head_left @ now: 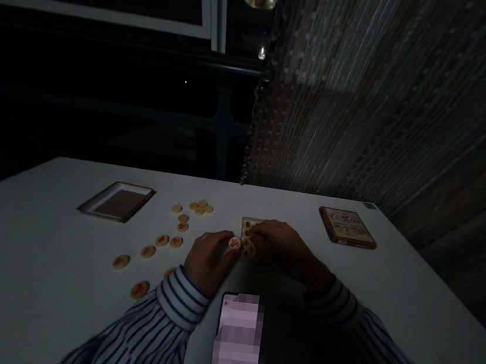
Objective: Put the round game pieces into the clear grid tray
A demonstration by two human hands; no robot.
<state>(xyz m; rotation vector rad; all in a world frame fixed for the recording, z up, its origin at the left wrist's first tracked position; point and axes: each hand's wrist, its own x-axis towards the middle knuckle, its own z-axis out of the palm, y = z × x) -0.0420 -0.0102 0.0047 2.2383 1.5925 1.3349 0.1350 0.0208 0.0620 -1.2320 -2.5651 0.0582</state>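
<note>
My left hand (pixel 210 259) pinches a round wooden Chinese chess piece (pixel 234 243) with a red character, between thumb and fingers. It is held upright at the left edge of a small white box (pixel 245 219) filled with rows of pieces (pixel 245 253) with dark characters. Over that box lies my right hand (pixel 277 240), its fingers bent together and their tips on the pieces. Whether they grip one is hidden. Left of my left hand, several loose pieces (pixel 162 240) lie on the table, some with red characters facing up, others blank.
On the white table (pixel 58 277), an open shallow box part (pixel 116 201) lies at the left and a printed box lid (pixel 347 227) at the right. A lit phone (pixel 238 323) is in front of me. Behind the table hangs a strand curtain (pixel 346 100).
</note>
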